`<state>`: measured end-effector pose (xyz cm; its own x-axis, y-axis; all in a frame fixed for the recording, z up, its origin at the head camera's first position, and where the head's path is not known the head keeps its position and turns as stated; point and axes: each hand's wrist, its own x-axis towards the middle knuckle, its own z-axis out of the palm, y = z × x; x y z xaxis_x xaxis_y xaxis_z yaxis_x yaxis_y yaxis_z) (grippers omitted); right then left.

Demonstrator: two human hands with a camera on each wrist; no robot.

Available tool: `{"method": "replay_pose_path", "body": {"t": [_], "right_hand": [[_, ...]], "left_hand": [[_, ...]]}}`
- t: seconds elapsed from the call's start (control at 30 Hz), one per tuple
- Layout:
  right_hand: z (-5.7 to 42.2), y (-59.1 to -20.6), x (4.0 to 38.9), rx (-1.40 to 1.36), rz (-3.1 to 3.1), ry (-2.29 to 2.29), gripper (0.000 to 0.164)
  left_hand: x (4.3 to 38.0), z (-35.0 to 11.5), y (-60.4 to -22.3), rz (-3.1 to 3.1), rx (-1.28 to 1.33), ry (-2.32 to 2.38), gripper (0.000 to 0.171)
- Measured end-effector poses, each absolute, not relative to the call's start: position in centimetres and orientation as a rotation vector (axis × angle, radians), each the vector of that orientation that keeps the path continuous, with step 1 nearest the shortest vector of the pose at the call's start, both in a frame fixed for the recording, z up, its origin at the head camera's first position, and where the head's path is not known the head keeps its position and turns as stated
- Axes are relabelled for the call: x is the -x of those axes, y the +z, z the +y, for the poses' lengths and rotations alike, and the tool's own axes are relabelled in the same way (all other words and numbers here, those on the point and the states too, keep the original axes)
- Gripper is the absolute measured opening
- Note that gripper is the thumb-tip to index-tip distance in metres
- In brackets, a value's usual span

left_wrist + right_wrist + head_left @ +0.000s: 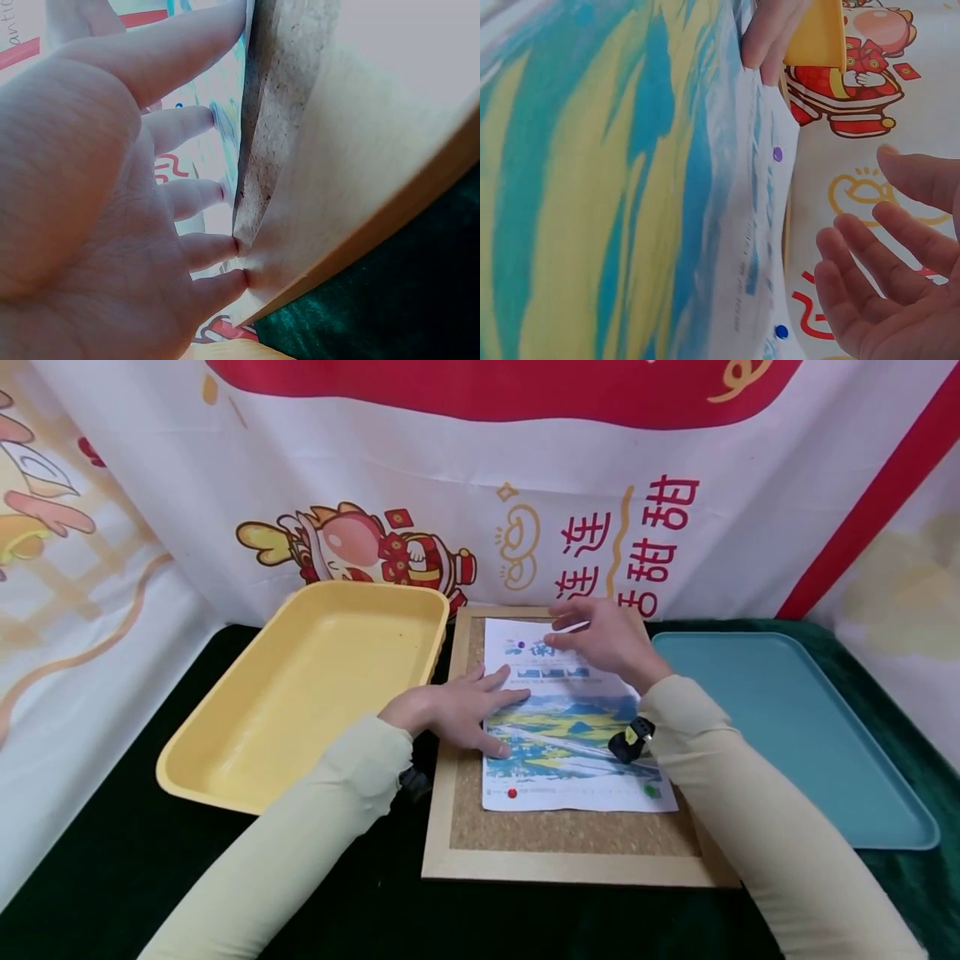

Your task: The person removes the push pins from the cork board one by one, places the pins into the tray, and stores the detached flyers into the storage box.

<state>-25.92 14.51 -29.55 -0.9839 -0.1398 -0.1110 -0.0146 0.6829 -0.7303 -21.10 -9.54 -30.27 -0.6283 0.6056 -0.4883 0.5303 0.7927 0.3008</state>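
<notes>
A printed sheet of paper [562,777] with blue and yellow scenery lies on a wood-framed corkboard [570,835]. My left hand [459,708] rests with spread fingers on the sheet's left side, across the frame. Over the top right of the sheet hovers my right hand [606,642], its fingers loosely bent and nothing seen between them in the right wrist view. A red pushpin [512,793] is at the lower left corner and a green pushpin [652,791] at the lower right. Along the top edge are a purple pushpin [778,154] and a blue pushpin [781,331].
To the left of the board stands a deep yellow tray [322,693]. A flat teal tray [795,735] lies on the right, partly behind the right sleeve. Dark green cloth [360,902] covers the table, and a printed curtain [405,452] hangs behind.
</notes>
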Motion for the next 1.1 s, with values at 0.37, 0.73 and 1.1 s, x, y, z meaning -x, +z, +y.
{"method": "replay_pose_path", "body": {"t": [0.37, 0.73, 1.1], "right_hand": [[13.0, -31.0, 27.3, 0.17, 2.59, -1.265, 0.04], [12.2, -32.2, 28.6, 0.14, 2.543, -1.219, 0.04], [11.6, -32.3, 28.8, 0.034, 2.566, -1.22, 0.033]], "left_hand": [[21.3, -9.6, -30.5, 2.397, -0.847, 0.18, 0.089], [21.0, -9.5, -30.5, 2.394, -0.871, 0.201, 0.088], [21.0, -9.5, -30.7, 2.405, -0.867, 0.189, 0.088]]}}
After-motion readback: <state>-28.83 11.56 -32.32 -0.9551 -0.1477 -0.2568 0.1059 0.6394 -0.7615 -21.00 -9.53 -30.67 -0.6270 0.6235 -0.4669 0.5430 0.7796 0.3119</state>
